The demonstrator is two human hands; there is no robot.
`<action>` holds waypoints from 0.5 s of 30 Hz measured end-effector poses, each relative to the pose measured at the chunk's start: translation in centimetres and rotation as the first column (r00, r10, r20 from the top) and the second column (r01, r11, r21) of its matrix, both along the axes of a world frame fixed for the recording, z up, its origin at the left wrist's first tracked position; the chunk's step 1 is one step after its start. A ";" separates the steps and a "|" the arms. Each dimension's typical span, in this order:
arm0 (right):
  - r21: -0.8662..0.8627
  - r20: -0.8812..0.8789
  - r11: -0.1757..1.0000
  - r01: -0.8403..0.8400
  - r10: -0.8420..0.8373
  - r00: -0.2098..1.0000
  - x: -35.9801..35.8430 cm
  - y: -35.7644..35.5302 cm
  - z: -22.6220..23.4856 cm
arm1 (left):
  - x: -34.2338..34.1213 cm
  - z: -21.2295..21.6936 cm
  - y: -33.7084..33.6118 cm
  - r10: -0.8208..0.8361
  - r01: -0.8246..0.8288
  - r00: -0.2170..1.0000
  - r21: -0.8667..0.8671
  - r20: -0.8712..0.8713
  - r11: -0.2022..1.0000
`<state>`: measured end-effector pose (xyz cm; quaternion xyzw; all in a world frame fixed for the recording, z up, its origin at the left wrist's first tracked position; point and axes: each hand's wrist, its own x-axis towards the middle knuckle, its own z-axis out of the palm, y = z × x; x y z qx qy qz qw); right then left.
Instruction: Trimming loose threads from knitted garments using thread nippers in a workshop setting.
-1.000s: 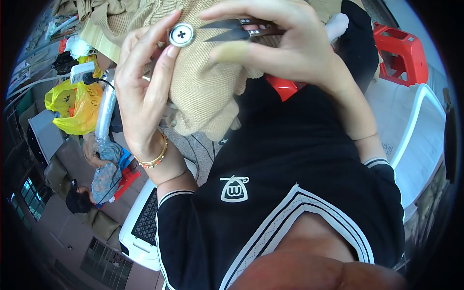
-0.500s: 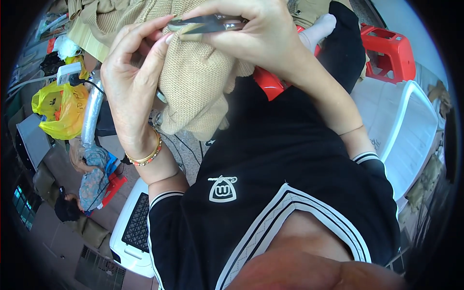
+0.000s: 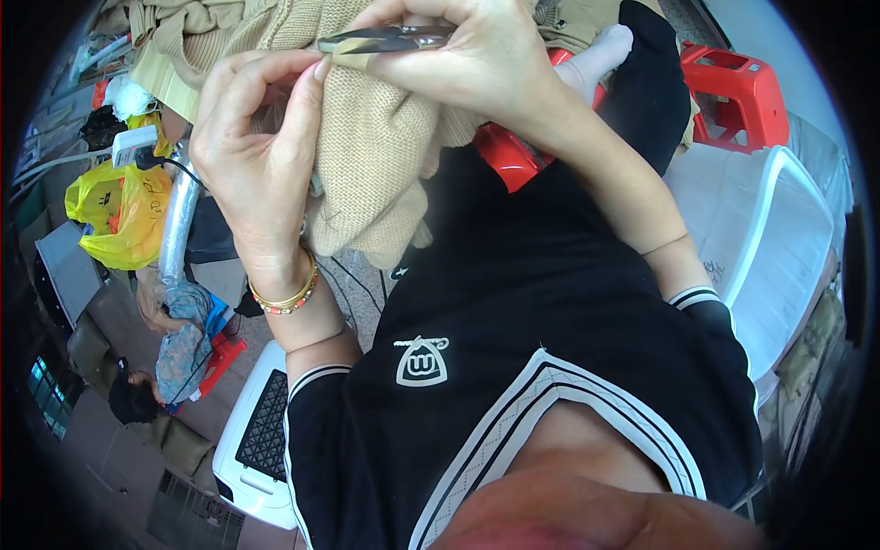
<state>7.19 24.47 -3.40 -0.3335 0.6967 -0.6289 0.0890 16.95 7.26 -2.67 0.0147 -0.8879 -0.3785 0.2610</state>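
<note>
A beige knitted garment [image 3: 367, 137] hangs down in front of my lap, its upper part bunched toward the top of the view. My left hand [image 3: 261, 156] pinches the knit between thumb and forefinger at an upper fold. From the other side my right hand [image 3: 500, 69] grips dark metal thread snips [image 3: 390, 39]. Their blades point left, with the tips against the knit right beside my left fingertips. The blades look nearly together. Any thread at the tips is too small to make out.
More beige knitwear [image 3: 206, 41] is heaped at the upper left. Left of me are a yellow plastic bag [image 3: 137, 215], a power strip [image 3: 135, 145] and a white machine [image 3: 257, 467]. At right stand a red stool [image 3: 733, 96] and a white plastic bin [image 3: 775, 247]. A person [image 3: 137, 390] is farther left.
The snips' blades have come closer together, and their tips shifted slightly left. My left fingers have drawn in tighter on the knit.
</note>
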 end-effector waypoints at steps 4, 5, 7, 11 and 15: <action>0.104 -0.442 0.990 0.094 -0.038 0.896 -0.5 -0.2 -1.4 | 0.0 0.0 0.1 0.019 -0.039 0.995 -0.202 -0.099 0.979; 0.100 -0.441 0.989 0.105 -0.051 0.896 -0.7 -0.3 -2.1 | 0.1 0.1 0.1 0.031 -0.060 0.994 -0.283 -0.105 0.957; -0.256 0.137 0.963 -0.090 0.128 0.982 -1.2 -0.4 -3.0 | 0.0 -0.1 0.5 0.044 -0.072 0.993 -0.282 -0.106 0.957; 0.003 -0.191 1.000 0.006 -0.006 0.981 -1.0 -0.2 -1.9 | -0.1 -0.4 1.0 0.083 -0.101 0.993 -0.240 -0.084 0.966; -0.254 0.279 0.955 -0.154 0.224 0.934 -2.1 -0.5 -3.4 | -0.2 0.0 1.4 0.108 -0.122 0.992 -0.249 -0.068 0.961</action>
